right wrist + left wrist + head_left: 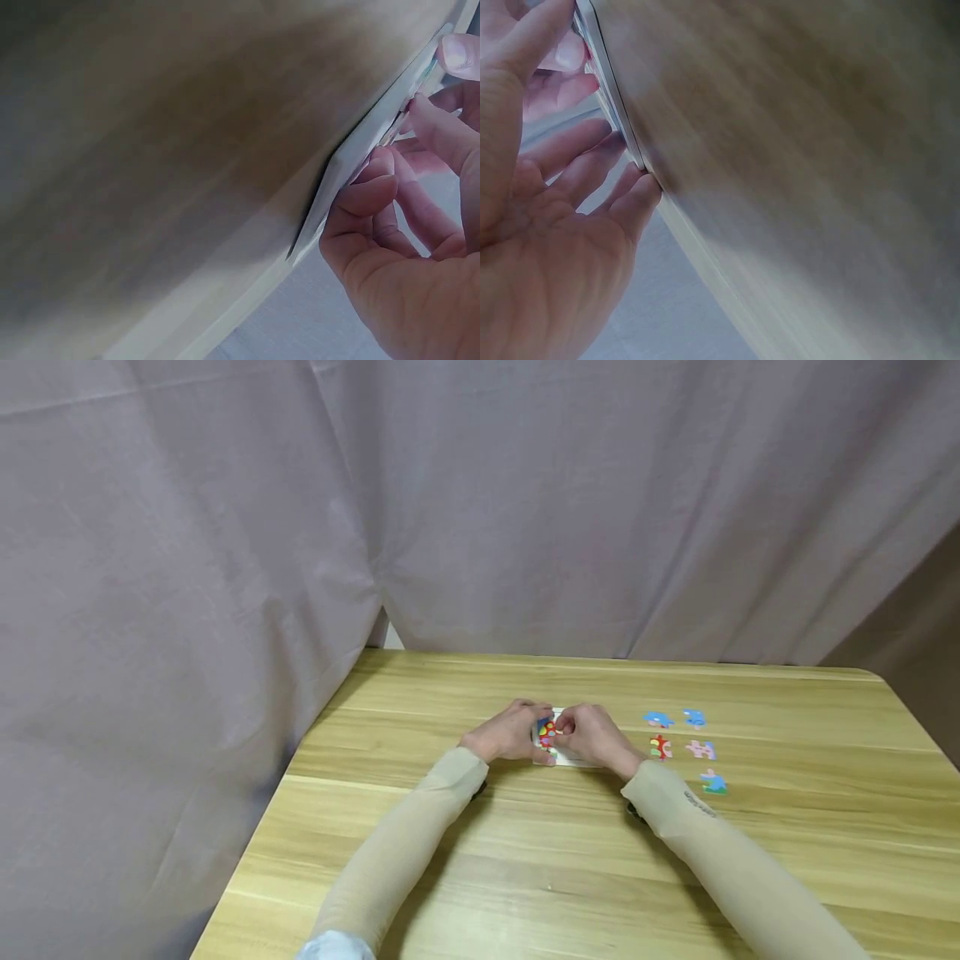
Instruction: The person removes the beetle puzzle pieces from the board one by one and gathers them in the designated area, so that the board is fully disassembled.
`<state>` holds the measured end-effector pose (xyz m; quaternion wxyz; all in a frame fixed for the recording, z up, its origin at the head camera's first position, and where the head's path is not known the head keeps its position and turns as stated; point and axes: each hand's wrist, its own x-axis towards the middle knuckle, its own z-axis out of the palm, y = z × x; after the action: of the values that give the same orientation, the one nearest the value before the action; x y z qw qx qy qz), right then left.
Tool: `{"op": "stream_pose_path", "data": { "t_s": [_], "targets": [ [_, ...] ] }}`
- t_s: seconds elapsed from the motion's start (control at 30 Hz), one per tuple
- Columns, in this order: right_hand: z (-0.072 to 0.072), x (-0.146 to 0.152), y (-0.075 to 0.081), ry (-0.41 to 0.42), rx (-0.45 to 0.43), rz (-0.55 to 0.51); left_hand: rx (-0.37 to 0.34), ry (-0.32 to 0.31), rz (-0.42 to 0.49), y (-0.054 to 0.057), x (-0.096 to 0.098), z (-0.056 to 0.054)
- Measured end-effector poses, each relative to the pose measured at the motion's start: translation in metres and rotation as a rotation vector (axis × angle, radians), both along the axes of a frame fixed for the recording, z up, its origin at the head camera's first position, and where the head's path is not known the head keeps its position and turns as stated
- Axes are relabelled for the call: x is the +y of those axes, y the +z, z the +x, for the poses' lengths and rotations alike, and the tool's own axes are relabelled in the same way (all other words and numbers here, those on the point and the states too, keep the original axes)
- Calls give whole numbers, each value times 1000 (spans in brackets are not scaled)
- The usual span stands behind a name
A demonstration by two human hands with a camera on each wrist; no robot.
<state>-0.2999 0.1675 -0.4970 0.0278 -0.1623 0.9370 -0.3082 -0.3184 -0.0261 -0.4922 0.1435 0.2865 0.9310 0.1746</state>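
Observation:
A white puzzle board [572, 757] lies flat on the wooden table, with colourful pieces fitted at its left end. My left hand [513, 732] holds that end, thumb at the near edge and fingers at the far one. In the left wrist view, its fingertips meet the thin rim of the board [616, 94]. Over the board, my right hand [597, 740] pinches a red puzzle piece [551, 728] against the fitted part. The fingers largely cover this piece. In the right wrist view, the thumb and fingertips press close along the board's side [367, 131].
To the right lie several loose pieces: two blue ones [658, 720] at the back, a red one [661, 747], a pink one [702, 749] and a blue-green one [714, 782]. A grey curtain [525, 510] hangs behind the wooden table [517, 877].

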Motion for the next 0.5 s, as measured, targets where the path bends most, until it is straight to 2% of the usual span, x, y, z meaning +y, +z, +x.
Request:
{"op": "stream_pose_path", "data": {
  "t_s": [0.2, 0.5],
  "targets": [
    [-4, -4, 3, -27, -24, 33, -3, -6, 3, 1, 1, 1],
    [-10, -9, 9, -89, -141, -1, 4, -2, -2, 1, 1, 2]
  ]
}}
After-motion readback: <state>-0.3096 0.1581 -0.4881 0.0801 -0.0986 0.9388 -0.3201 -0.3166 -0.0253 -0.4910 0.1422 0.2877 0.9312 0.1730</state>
